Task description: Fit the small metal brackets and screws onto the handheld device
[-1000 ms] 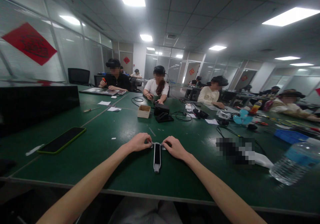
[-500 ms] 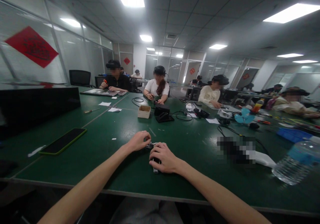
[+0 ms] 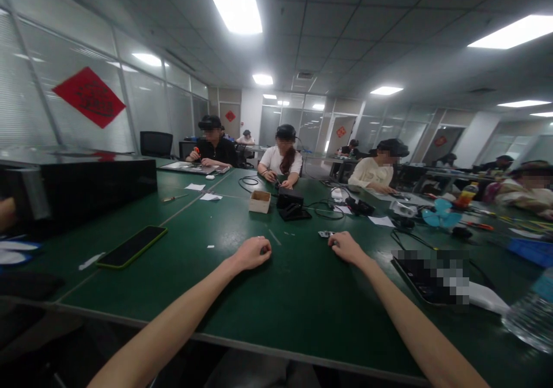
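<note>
My left hand (image 3: 254, 253) rests at the middle of the green table (image 3: 276, 296) with its fingers curled in. A dark spot shows inside the curl, too small to name. Farther right, my right hand (image 3: 347, 247) has its fingers closed at the near end of a small silver-and-black part (image 3: 325, 234). That part lies low at the tabletop, and my fingertips hide some of it. The hands are well apart, with bare table between them.
Beyond my hands are a small open box (image 3: 260, 202) and a black stand (image 3: 294, 208). A phone (image 3: 133, 247) lies left; a black tablet-like device (image 3: 421, 281) and water bottle (image 3: 531, 316) stand right. People sit opposite, one with an orange-handled tool (image 3: 197, 152).
My hands were together over a small silver-and-black object. My right hand has moved right and away with the silver-and-black part; my left stays near the middle, more curled. The view shifted slightly.
</note>
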Motion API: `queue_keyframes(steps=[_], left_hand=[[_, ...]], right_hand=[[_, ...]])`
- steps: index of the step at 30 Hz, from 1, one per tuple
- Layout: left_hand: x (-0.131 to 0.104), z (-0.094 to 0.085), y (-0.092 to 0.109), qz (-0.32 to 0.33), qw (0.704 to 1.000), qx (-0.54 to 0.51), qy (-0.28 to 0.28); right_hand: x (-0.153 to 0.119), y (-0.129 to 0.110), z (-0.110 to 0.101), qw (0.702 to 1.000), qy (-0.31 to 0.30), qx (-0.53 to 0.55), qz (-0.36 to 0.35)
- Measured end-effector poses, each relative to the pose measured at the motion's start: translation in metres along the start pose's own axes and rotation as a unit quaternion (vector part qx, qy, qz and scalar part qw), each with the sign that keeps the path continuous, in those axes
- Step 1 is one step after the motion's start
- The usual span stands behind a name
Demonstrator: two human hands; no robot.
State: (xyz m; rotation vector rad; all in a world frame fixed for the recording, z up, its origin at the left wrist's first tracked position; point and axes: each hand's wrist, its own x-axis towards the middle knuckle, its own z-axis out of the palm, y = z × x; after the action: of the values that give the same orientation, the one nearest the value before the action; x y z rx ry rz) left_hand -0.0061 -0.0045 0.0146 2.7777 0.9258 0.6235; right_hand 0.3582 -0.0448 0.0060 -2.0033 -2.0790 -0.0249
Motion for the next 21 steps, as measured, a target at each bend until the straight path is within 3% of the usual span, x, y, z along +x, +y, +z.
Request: queue_keyframes(steps=[1,4,7,11,21], left_hand=[[0.0,0.002,0.0,-0.002,1.0,0.002,-0.005],[0.0,0.007,0.001,0.002,1.0,0.004,-0.023],[0.0,0.009,0.001,0.006,0.999,0.003,-0.035],[0.0,0.009,-0.001,0.008,0.999,-0.003,-0.034],[-0.001,0.01,-0.002,0.009,0.999,-0.007,-0.038]], right_hand=[[0.003,0.017,-0.002,0.998,-0.012,-0.033,0.052],[0.007,0.057,-0.008,0.992,-0.019,-0.059,0.112],[0.009,0.077,-0.01,0.984,-0.013,-0.076,0.158],[0.019,0.084,-0.005,0.975,-0.001,-0.091,0.201],[0.031,0.1,-0.002,0.967,0.008,-0.13,0.219]])
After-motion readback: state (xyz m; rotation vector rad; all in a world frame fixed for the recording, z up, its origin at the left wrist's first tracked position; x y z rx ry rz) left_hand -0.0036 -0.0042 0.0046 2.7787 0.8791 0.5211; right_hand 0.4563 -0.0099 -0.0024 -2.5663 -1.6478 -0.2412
